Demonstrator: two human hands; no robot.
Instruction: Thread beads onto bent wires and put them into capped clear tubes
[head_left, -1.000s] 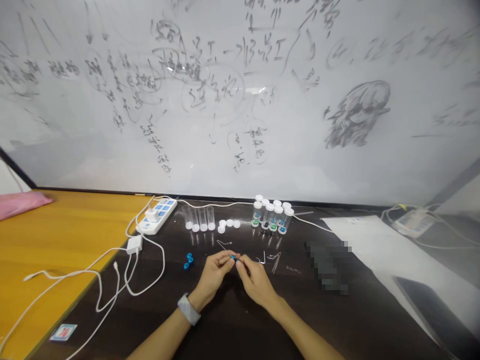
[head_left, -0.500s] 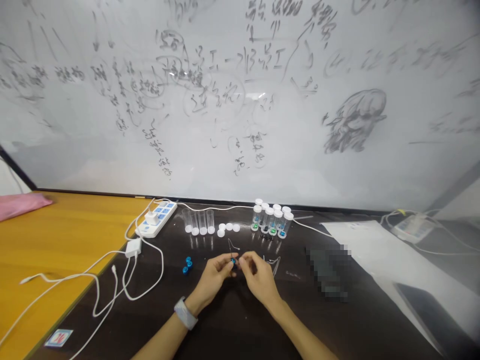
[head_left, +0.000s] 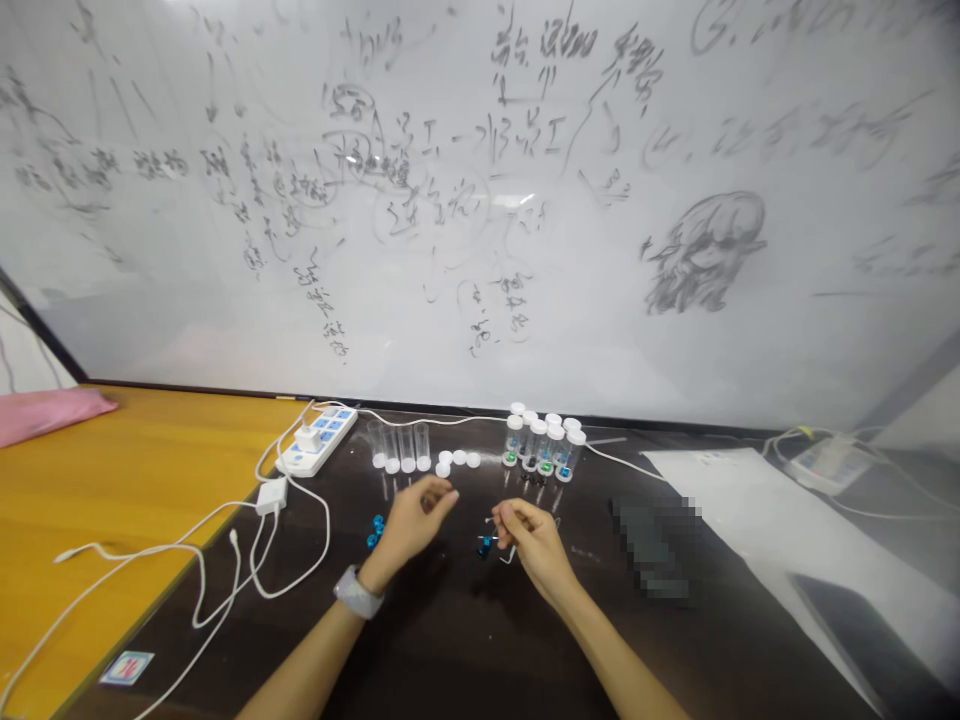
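My right hand (head_left: pixel 531 535) is pinched around a thin bent metal wire (head_left: pixel 508 557), whose ends poke out beside the fingers. A small blue part (head_left: pixel 486 545) with a dark piece is by its fingertips; whether it hangs from the wire or rests on the table I cannot tell. My left hand (head_left: pixel 414 515) is raised over the table with curved fingers, thumb and index slightly apart, nothing visible between them. Several loose white caps (head_left: pixel 459 458) lie just beyond it. Close to its wrist sit more small blue parts (head_left: pixel 376 532).
Clear tubes (head_left: pixel 407 447) stand at the back. Capped tubes (head_left: pixel 538 445) holding small coloured pieces are grouped to their right. A white power strip (head_left: pixel 319 440) with trailing cables lies left. On the right are a white sheet (head_left: pixel 720 500), a dark phone-like slab (head_left: pixel 877 630) and a blurred-out object (head_left: pixel 655 550).
My left hand has come away from the right one, moving left and farther toward the caps. My right hand has shifted slightly right; the blue part is no longer in the left fingers.
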